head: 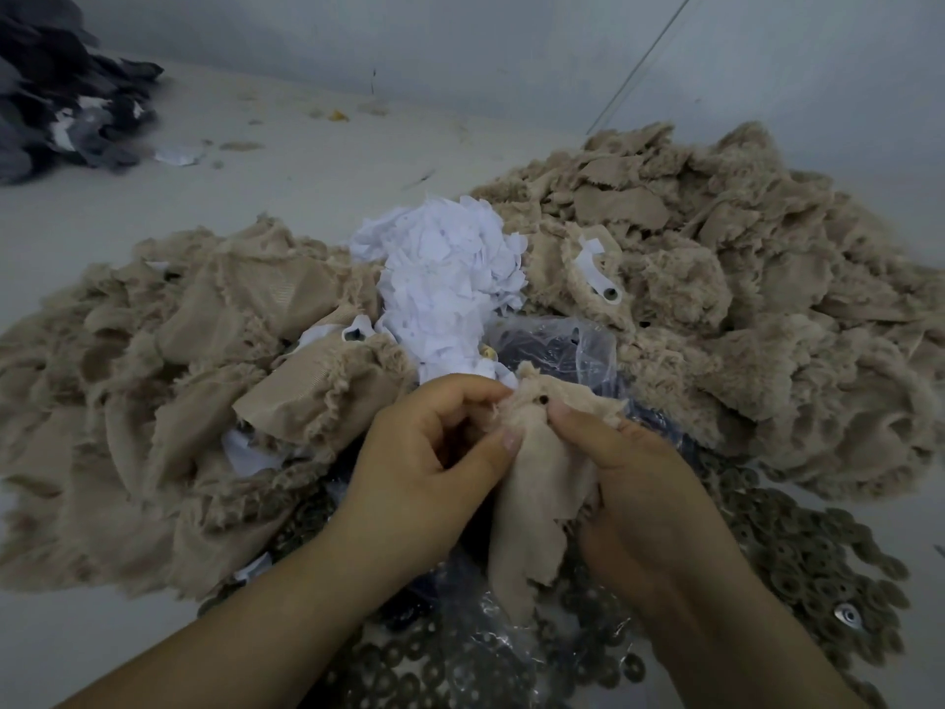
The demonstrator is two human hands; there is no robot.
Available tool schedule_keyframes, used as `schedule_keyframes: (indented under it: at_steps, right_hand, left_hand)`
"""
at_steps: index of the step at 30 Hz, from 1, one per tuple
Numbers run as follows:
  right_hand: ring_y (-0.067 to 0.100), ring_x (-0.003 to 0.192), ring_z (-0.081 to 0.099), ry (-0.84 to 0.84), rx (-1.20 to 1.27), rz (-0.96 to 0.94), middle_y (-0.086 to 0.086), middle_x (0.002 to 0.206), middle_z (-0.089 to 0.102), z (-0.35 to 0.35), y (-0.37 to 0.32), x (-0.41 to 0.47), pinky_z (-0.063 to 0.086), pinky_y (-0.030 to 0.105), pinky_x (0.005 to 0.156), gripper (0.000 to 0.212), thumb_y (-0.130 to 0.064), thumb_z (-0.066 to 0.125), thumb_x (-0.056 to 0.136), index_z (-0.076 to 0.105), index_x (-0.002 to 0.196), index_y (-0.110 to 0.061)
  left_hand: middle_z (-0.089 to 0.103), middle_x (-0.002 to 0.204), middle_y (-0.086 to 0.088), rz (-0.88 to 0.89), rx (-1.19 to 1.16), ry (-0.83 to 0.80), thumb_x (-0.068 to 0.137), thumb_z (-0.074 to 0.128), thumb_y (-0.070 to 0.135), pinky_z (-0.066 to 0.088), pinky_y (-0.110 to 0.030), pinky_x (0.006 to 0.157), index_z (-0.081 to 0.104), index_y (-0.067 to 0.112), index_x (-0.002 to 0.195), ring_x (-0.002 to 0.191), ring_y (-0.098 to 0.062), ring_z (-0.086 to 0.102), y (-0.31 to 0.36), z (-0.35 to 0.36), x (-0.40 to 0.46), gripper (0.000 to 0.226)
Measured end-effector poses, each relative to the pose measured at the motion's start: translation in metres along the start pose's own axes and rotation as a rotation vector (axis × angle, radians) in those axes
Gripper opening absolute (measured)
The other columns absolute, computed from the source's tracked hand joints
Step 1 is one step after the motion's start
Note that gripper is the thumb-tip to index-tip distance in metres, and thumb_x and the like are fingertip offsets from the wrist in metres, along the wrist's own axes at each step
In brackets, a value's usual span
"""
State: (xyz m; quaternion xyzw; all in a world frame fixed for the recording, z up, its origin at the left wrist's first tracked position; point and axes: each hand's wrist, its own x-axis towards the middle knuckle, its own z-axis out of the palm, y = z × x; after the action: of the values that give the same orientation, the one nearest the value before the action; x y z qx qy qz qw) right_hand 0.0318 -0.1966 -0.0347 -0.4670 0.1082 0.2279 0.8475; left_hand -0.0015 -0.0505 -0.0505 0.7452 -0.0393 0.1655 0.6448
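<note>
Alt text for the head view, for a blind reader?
The left hand and right hand pinch a beige plush piece with a small dark stud in it. Around them lie heaps of beige plush cut-outs, white scraps, a clear plastic bag and ring-shaped washers.

Plain grey-white wall [460, 43] behind, meeting pale surface [307, 197] littered with beige fluff scraps [240, 145]. Thin diagonal cord [640, 64] against wall at upper right. Dark grey cloth heap [66, 104] in far left corner. Dim, flat light.

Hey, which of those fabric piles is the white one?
The middle pile, wedged between the left beige plush heap and the right beige plush heap; the far-corner heap is dark grey.
</note>
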Motion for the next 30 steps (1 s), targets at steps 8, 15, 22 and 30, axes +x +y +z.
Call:
schedule_keyframes:
  at_steps: [8, 15, 22, 30]
  right_hand:
    - [0.033, 0.097, 0.069, -0.026, 0.098, 0.053, 0.026, 0.110, 0.071, 0.0053, -0.0058, -0.0031, 0.056, 0.041, 0.086, 0.056, -0.018, 0.071, 0.067, 0.065, 0.116, 0.007]
    - [0.027, 0.091, 0.072, -0.078, 0.028, 0.061, 0.021, 0.108, 0.073, 0.0057, -0.0045, -0.0068, 0.060, 0.035, 0.079, 0.050, -0.022, 0.073, 0.068, 0.070, 0.111, 0.004]
    - [0.029, 0.086, 0.071, -0.066, 0.065, 0.182, 0.022, 0.106, 0.072, 0.0043, -0.0065, -0.0056, 0.058, 0.037, 0.081, 0.048, -0.017, 0.071, 0.068, 0.070, 0.110, 0.006]
    - [0.037, 0.101, 0.068, 0.019, 0.011, 0.199, 0.026, 0.113, 0.070, 0.0040, -0.0064, -0.0040, 0.052, 0.046, 0.093, 0.036, -0.011, 0.062, 0.082, 0.067, 0.113, 0.006]
  left_hand:
    - [0.065, 0.076, -0.009, -0.218, -0.259, -0.061, 0.075, 0.074, 0.023, 0.052, -0.032, 0.071, 0.071, 0.018, 0.075, 0.073, -0.021, 0.059, -0.0026, -0.0012, 0.0062, 0.006]
    - [0.060, 0.075, -0.012, -0.195, -0.283, -0.075, 0.079, 0.070, 0.017, 0.049, -0.032, 0.068, 0.067, 0.010, 0.072, 0.073, -0.023, 0.054, -0.0045, -0.0014, 0.0074, 0.011]
    - [0.057, 0.073, -0.015, -0.260, -0.405, -0.095, 0.078, 0.069, 0.016, 0.049, -0.027, 0.065, 0.064, 0.004, 0.071, 0.072, -0.026, 0.053, -0.0070, -0.0044, 0.0061, 0.014]
    - [0.058, 0.066, -0.003, -0.201, -0.436, -0.162, 0.080, 0.066, 0.012, 0.048, -0.022, 0.067, 0.067, 0.013, 0.068, 0.067, -0.014, 0.054, -0.0025, -0.0063, 0.0087, 0.013]
